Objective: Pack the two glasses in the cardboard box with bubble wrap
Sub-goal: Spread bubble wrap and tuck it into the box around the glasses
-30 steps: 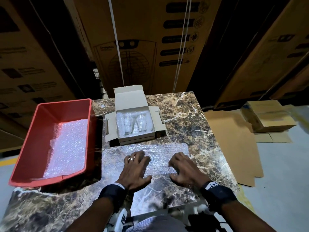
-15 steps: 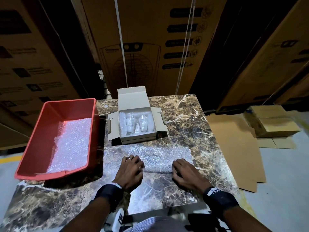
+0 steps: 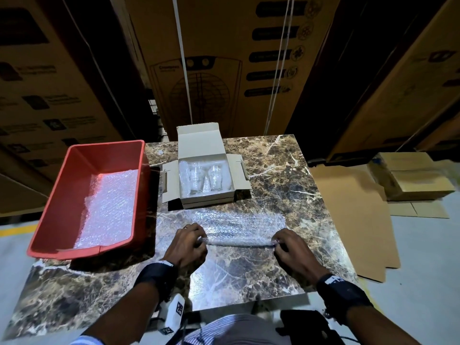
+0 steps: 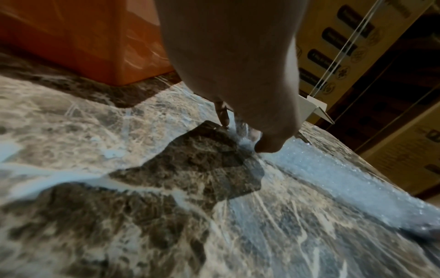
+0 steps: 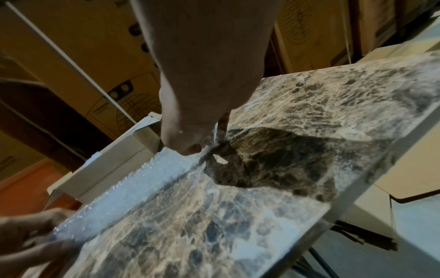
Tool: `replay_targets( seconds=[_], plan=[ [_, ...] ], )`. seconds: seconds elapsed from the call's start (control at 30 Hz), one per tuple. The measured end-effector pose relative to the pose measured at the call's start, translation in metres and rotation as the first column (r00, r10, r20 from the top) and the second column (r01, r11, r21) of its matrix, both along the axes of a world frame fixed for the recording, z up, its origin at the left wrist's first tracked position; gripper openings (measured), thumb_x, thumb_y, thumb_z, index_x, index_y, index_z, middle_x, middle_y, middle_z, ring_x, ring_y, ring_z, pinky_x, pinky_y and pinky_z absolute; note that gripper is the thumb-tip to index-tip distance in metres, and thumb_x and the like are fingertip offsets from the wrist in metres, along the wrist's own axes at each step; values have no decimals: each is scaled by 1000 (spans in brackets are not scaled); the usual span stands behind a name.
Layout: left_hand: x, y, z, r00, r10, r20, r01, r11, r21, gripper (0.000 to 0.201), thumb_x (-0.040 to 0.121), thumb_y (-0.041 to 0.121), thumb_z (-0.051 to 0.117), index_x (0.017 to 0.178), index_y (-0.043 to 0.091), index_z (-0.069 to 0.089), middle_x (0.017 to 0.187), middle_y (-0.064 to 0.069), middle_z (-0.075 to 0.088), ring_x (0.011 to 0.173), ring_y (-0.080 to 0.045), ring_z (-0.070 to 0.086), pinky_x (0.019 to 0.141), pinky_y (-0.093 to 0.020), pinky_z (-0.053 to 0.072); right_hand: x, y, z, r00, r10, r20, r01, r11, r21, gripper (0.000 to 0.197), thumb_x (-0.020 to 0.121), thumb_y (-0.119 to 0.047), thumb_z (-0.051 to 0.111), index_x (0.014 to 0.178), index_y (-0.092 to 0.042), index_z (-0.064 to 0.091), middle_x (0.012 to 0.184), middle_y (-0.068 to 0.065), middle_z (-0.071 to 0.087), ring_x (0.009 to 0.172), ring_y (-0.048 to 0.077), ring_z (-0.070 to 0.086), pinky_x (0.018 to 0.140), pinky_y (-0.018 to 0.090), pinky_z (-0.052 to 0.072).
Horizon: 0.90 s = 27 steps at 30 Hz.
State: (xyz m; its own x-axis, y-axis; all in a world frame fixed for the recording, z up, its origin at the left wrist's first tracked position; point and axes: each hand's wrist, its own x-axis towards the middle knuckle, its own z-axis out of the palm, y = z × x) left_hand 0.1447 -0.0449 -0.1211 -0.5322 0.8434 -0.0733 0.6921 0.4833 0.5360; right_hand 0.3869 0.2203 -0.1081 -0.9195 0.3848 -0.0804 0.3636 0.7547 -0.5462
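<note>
Both hands, left hand (image 3: 187, 242) and right hand (image 3: 290, 247), pinch the bubble wrap sheet's (image 3: 239, 224) near edge in narrow grips.

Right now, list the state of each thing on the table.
cardboard box: open, flaps spread.
two glasses: lying in the box on bubble wrap.
bubble wrap sheet: flat on table, near edge pinched up.
left hand: pinching the sheet.
right hand: pinching the sheet.
red bin: holds bubble wrap.
</note>
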Motion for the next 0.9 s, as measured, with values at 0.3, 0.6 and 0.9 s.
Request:
replay_targets(
  seconds=[0.3,0.6,0.9],
  plan=[
    [0,-2,5,999,27,18,-27,999,30,21,79,32,57,89,18,69,90,7,65,85,-16,60,76,-32,50,4,5,2,995,-96,17,97,992,-83,13,90,-19,55,84,-30,61,82,-14,57,74,0,49,63,27,38],
    [2,3,12,922,257,288,-313,935,168,9,82,15,71,78,23,69,70,7,71,64,-11,68,56,-28,54,4,1,9,919,-395,0,320,743,-589,14,93,-13,64,101,-24,67,93,7,70,52,23,53,43,32,44],
    [-10,17,7,815,353,460,-498,833,242,12,100,22,66,110,29,64,74,-4,71,73,-16,70,71,-33,55,-21,12,8,762,-647,-35,379,488,-786,33,90,-2,68,111,-28,68,101,20,66,74,29,63,64,42,54]
  ],
)
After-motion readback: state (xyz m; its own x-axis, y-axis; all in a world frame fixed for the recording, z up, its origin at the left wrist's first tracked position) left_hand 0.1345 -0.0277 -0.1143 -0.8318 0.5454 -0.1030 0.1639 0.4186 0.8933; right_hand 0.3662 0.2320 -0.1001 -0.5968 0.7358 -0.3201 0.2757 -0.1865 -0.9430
